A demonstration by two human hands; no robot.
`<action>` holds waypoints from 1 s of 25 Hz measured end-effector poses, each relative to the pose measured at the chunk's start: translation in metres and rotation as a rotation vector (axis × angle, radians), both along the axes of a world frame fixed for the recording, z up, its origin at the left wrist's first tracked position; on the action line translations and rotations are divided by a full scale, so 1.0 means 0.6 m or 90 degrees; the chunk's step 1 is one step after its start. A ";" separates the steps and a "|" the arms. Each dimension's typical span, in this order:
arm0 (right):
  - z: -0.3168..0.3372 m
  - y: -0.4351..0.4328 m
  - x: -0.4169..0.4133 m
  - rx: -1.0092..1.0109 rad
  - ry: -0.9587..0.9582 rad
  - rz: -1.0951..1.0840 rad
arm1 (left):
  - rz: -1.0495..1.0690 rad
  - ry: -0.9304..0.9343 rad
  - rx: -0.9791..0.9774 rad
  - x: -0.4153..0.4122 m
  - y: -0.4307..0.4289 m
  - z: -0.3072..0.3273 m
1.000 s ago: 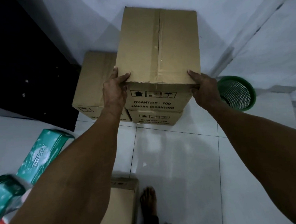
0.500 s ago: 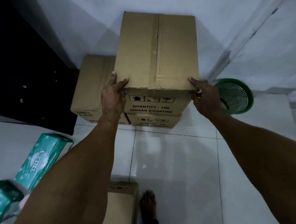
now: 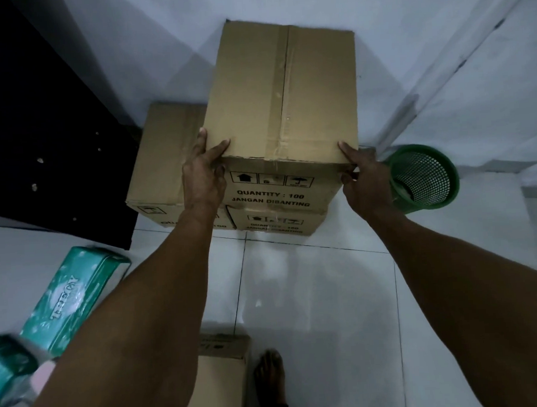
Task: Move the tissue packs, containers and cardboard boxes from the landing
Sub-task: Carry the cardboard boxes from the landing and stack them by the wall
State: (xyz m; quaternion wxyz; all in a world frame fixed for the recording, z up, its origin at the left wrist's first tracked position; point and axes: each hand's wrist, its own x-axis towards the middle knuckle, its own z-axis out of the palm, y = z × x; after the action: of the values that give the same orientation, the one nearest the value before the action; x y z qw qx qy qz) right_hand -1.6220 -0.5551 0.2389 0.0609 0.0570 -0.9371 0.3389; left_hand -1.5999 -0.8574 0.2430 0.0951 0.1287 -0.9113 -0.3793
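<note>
Box (image 3: 282, 89) between left hand (image 3: 203, 179), right hand (image 3: 365, 181)

left hand (image 3: 203, 179), right hand (image 3: 364, 181) hold top cardboard box (image 3: 281, 95) corners; green basket (image 3: 424, 178) beside.

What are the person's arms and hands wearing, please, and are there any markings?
Nothing visible. The left arm and right arm are bare to the frame's edge, without sleeves. The left hand and right hand have no gloves, and no watch, band or ring shows. The dim light would hide fine marks.
</note>
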 end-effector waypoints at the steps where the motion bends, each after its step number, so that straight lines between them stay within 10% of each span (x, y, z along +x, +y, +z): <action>1: -0.003 -0.001 -0.001 0.000 0.001 0.000 | 0.002 -0.001 -0.007 -0.002 0.000 0.002; 25: 0.018 0.005 0.007 0.025 0.009 -0.025 | -0.009 -0.002 -0.070 0.006 0.003 0.010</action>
State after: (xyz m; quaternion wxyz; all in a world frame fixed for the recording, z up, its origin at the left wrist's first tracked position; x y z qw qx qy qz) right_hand -1.6176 -0.5524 0.2495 0.0729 0.0418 -0.9442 0.3186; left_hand -1.5964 -0.8553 0.2492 0.0980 0.1176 -0.9318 -0.3292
